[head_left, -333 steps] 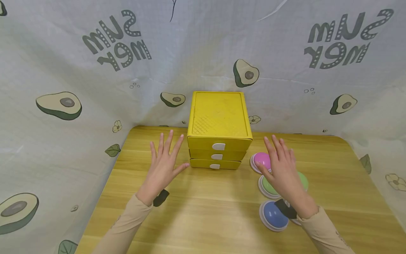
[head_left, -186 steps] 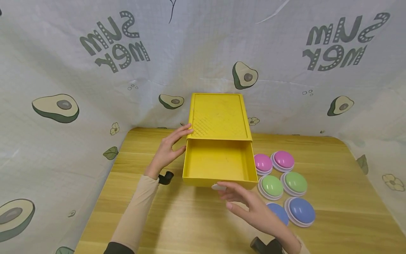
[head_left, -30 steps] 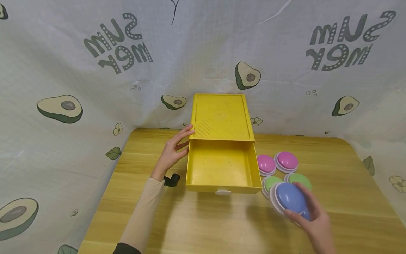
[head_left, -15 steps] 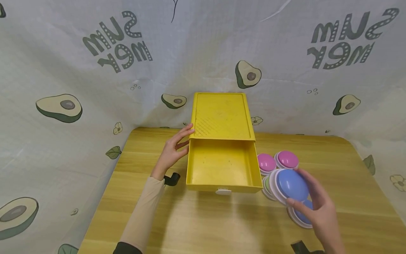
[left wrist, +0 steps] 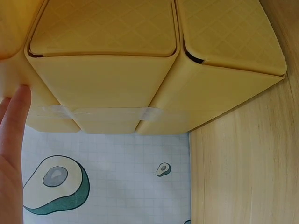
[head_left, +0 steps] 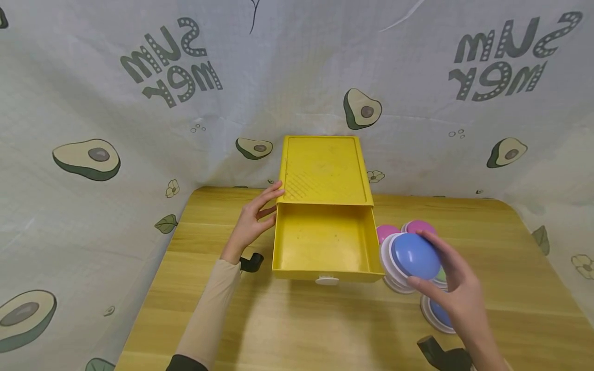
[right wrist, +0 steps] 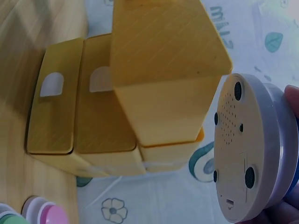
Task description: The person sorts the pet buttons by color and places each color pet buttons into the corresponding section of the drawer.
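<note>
The yellow drawer unit [head_left: 325, 170] stands at the back middle of the wooden table, its top drawer [head_left: 322, 247] pulled out and bare inside. Against the unit's upper left side rest the fingers of my left hand [head_left: 248, 226], mostly straight. My right hand [head_left: 461, 293] holds a blue domed push button [head_left: 416, 256] by its edge, thumb below and fingers above, just right of the drawer's front corner. In the right wrist view the button's white base [right wrist: 238, 149] shows speaker holes and dark rubber feet, raised beside the drawer.
Behind the held button sit two pink buttons [head_left: 419, 226], partly covered. A green one [head_left: 441, 278] shows beside the fingers, and a second blue button [head_left: 439, 315] lies under the right hand. An avocado-print sheet [head_left: 297, 77] hangs behind the table.
Since the earliest frame, the top drawer has come out and the left hand has settled on the unit. The blue button was lifted, raised over the green ones, then brought left toward the drawer.
</note>
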### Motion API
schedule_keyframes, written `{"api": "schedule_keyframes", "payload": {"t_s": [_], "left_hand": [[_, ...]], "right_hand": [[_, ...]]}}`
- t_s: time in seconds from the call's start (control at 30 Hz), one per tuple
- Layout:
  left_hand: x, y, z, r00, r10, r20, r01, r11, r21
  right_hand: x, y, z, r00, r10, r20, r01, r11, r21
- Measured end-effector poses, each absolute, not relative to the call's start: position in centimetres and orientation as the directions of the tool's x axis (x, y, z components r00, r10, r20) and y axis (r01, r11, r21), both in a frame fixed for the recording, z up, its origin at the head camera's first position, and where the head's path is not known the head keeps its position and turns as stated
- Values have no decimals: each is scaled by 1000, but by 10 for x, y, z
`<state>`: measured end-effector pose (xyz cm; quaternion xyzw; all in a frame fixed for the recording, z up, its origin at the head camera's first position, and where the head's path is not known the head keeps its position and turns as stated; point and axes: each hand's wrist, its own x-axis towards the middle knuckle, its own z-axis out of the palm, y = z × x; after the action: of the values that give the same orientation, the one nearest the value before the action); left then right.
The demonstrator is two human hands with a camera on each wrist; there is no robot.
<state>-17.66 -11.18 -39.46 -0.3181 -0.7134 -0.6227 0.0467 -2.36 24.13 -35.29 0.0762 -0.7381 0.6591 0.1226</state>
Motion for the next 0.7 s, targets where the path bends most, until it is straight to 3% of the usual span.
{"api": "schedule_keyframes", "payload": {"t_s": [0.4,0.7], "left_hand": [[-176,-111,-395,-798,389,460,509,28,860],[-176,-111,-395,-795,387,467,516,27,856]], "right_hand": [[-41,218,-339,-919,-38,392,-391,199,-899],[-51,199,-334,-915,-140,377,-400,213,-891]]}}
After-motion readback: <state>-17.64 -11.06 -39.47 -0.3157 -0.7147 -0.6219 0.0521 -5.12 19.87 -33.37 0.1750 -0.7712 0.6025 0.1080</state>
